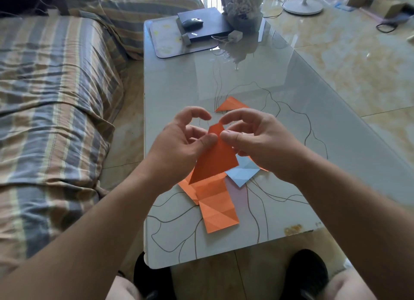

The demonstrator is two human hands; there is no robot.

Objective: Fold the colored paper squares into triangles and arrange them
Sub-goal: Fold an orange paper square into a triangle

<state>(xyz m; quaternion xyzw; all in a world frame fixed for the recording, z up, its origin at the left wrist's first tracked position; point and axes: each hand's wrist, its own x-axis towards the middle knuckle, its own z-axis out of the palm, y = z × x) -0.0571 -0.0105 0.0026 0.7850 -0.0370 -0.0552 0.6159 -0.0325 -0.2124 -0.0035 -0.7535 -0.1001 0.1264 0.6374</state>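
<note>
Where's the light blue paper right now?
The light blue paper lies flat on the glass table, just below the right hand, beside the flat orange sheets and partly overlapping a pink sheet.

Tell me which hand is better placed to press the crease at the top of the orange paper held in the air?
Probably the right hand: its thumb and forefinger curl over the top tip of the held orange paper, while the left hand pinches the paper's left edge and steadies it.

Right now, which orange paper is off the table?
The darker orange piece, pinched at its top between the left hand and right hand. The folded orange triangle beyond the hands and the creased orange sheets nearer the person lie flat on the table.
</note>
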